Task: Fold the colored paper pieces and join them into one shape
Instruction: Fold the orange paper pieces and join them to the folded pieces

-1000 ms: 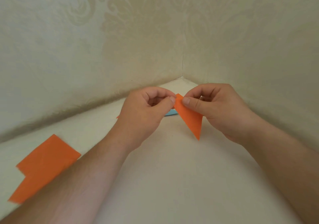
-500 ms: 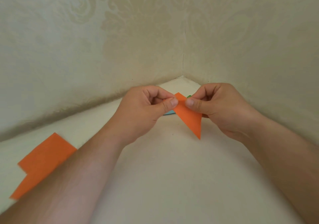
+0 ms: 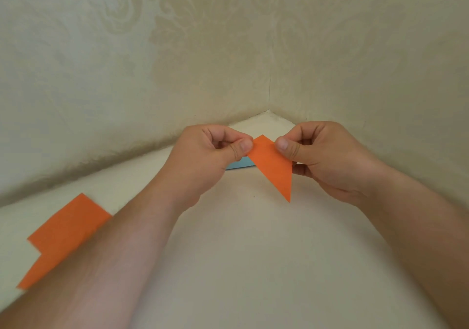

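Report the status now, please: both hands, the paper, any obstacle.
Left hand and right hand both pinch the folded orange piece, held above the table. Blue piece lies behind it. Loose orange paper far left, partly under left forearm. Nothing in the way.

No text, label, brand, number or sign can be read anywhere here; the wallpaper (image 3: 203, 36) bears only a pale ornamental pattern, and the paper pieces are plain.

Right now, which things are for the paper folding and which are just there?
For the job: folded orange paper pinched by left hand and right hand; orange sheets; blue paper.
Just there: table, wallpaper.
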Demonstrator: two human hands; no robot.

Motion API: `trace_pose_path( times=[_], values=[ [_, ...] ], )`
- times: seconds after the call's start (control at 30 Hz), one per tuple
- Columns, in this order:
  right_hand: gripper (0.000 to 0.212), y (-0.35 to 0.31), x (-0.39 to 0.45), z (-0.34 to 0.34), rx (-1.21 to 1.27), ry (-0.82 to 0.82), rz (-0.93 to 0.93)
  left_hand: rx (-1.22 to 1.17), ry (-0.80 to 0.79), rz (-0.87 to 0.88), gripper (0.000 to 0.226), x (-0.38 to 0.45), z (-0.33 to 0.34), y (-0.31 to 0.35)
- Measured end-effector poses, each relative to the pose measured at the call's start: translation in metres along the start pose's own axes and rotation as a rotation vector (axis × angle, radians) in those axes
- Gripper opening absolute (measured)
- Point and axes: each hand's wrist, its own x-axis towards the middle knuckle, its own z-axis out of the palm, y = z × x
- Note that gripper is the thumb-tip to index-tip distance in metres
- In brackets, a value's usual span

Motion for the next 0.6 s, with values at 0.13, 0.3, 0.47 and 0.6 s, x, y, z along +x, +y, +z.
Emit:
trace_pose_path(
  times=[0.13, 0.3, 0.47, 0.6],
  values=[
    [0.014, 0.001, 0.004, 0.002, 0.097, 0.097, 0.016, -0.004, 0.139, 0.053, 0.018, -0.002, 0.015, -0.006],
    [0.014, 0.001, 0.006, 0.003, 0.271, 0.070, 0.088, 0.118, 0.021, 0.160, 0.030, -0.009, 0.028, -0.011],
    [0.015, -0.002, 0.002, 0.004, 0.230, -0.036, 0.133, 0.228, -0.043, 0.199, 0.051, -0.011, 0.028, -0.013],
    [0.025, -0.004, 0.001, 0.002, 0.207, -0.047, 0.121, 0.185, -0.057, 0.136, 0.049, -0.010, 0.024, -0.012]
  ],
)
